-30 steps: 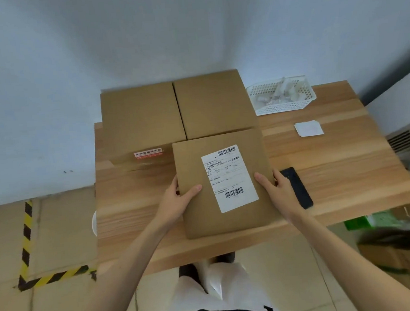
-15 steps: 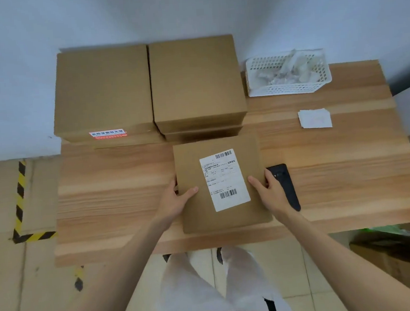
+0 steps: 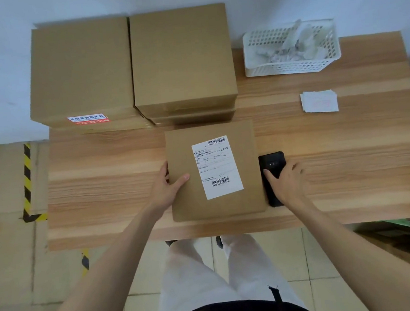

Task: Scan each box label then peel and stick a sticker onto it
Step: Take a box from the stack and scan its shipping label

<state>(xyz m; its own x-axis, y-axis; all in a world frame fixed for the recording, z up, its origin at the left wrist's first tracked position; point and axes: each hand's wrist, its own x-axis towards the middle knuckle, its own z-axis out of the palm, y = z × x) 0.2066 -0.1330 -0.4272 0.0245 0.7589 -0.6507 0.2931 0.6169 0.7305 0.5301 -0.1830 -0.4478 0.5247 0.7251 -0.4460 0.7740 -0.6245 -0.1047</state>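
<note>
Fingers (image 3: 165, 170) of left hand (image 3: 165, 187) pinch box (image 3: 188, 206) edge; right hand (image 3: 288, 181) grasps scanner (image 3: 272, 161) beside box.

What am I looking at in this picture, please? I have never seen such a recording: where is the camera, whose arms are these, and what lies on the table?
There is no machine here. A person wears one camera on the head. It looks forward and down, so you see that person's own arms and legs from above. On the wooden table lies a flat box with a white label that bears barcodes. The left hand holds the box by its left edge, thumb on top. The right hand grips a black scanner that lies on the table just right of the box. Behind stand a left stack of boxes, with a red sticker on its front, and a right stack. At the far right are a white basket and some small white sheets, probably the stickers.
</note>
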